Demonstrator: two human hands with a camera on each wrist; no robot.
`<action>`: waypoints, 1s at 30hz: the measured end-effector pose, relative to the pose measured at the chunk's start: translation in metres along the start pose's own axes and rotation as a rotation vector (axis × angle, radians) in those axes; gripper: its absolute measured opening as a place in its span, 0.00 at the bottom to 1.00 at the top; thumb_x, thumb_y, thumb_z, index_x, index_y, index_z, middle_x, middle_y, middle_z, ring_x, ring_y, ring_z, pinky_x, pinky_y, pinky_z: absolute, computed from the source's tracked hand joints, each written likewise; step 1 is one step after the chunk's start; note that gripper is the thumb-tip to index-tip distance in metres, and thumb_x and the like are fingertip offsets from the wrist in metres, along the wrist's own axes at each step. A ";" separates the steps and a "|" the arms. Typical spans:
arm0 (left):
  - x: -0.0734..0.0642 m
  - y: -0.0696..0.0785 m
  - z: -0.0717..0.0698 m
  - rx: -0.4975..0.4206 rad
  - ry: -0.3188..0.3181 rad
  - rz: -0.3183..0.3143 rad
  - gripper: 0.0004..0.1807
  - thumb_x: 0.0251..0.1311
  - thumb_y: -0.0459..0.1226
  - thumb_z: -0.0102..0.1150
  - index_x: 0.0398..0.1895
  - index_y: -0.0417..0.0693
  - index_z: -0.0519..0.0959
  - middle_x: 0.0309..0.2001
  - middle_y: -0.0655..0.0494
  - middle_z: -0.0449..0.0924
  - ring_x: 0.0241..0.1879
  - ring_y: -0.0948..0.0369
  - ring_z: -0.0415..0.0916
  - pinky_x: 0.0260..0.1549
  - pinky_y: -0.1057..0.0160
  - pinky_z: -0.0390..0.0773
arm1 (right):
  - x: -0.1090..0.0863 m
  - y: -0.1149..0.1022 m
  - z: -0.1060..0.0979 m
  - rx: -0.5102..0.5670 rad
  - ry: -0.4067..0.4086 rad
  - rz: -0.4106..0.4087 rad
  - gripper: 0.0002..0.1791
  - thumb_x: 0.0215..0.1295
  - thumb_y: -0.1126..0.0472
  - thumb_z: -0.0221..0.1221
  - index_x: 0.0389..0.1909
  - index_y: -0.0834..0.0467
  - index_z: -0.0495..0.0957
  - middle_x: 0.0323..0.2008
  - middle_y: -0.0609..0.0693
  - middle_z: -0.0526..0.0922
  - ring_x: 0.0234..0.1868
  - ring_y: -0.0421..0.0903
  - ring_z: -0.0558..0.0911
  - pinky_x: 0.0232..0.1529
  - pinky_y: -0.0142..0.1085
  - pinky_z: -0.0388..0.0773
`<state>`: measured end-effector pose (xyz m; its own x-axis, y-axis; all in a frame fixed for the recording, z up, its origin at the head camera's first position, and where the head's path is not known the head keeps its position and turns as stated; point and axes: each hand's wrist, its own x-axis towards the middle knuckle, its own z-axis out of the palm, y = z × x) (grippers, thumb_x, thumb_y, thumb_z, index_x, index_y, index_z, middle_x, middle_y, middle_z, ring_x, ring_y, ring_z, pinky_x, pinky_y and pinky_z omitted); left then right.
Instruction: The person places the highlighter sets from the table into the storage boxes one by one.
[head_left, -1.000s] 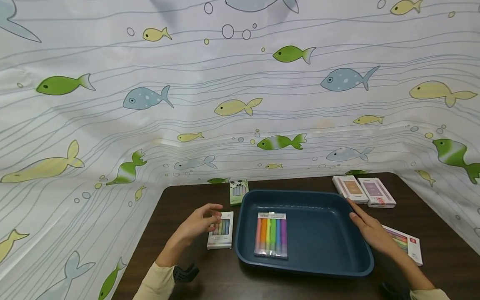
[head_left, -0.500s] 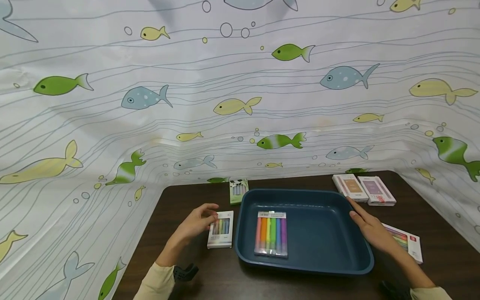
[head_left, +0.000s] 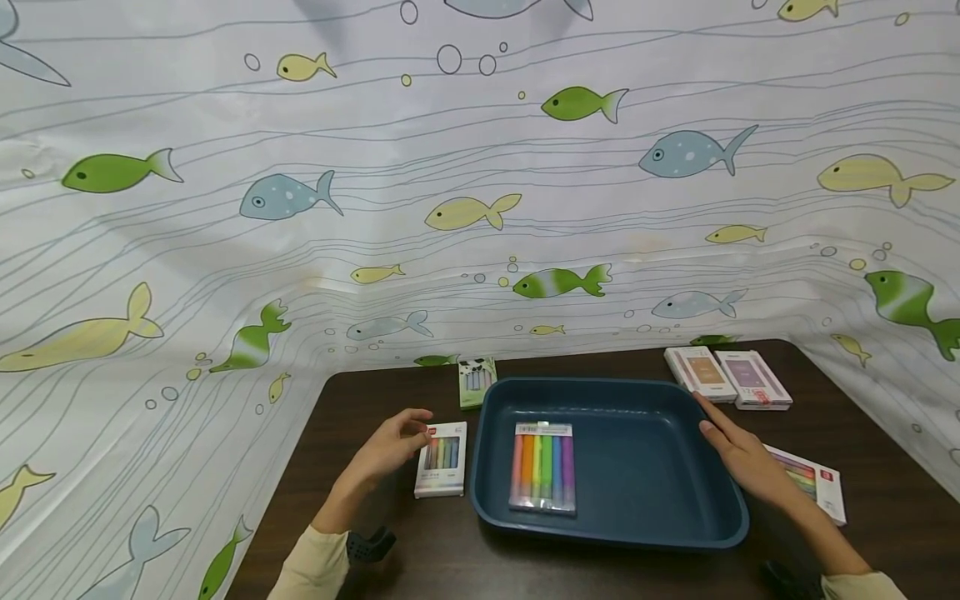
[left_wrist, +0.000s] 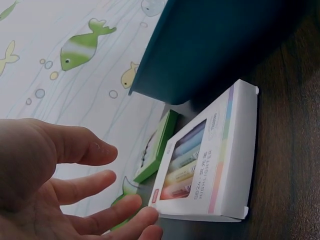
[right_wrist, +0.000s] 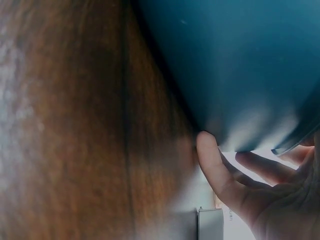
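Note:
My left hand (head_left: 393, 443) hovers at the left edge of a white box of highlighters (head_left: 441, 460), fingers relaxed and nothing between them. In the left wrist view, that box (left_wrist: 205, 160) lies on the table with its pastel pens showing through a window, and the fingertips overlap its near corner. A dark blue tray (head_left: 630, 467) stands right of it, holding a clear pack of rainbow-coloured highlighters (head_left: 542, 468). My right hand (head_left: 738, 458) rests against the tray's right wall with fingers extended. The right wrist view has its fingertips touching the outer blue wall (right_wrist: 240, 75).
A green box of pens (head_left: 477, 383) lies behind the tray's left corner. Two boxes, one with an orange panel (head_left: 701, 375) and one purple (head_left: 752, 381), lie at the back right. Another box (head_left: 825, 492) is partly hidden by the right forearm. A fish-print curtain (head_left: 465, 167) surrounds the table.
My left hand has drawn back slightly to the left, uncovering more of the white highlighter box. The right hand keeps its place at the tray. The head view has shifted slightly.

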<state>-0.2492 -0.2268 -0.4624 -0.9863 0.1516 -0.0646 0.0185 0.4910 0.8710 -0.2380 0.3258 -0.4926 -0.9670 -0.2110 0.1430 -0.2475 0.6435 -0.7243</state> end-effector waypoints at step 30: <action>0.009 -0.016 0.004 0.155 -0.078 -0.013 0.43 0.59 0.39 0.72 0.76 0.37 0.63 0.64 0.37 0.65 0.56 0.44 0.72 0.47 0.47 0.76 | 0.001 -0.003 -0.001 0.005 -0.017 0.033 0.33 0.85 0.47 0.38 0.83 0.51 0.43 0.74 0.74 0.52 0.68 0.80 0.57 0.58 0.74 0.55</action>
<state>-0.2580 -0.2300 -0.4784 -0.9712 0.2072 -0.1180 0.0367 0.6187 0.7848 -0.2380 0.3241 -0.4894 -0.9733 -0.2026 0.1078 -0.2157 0.6468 -0.7315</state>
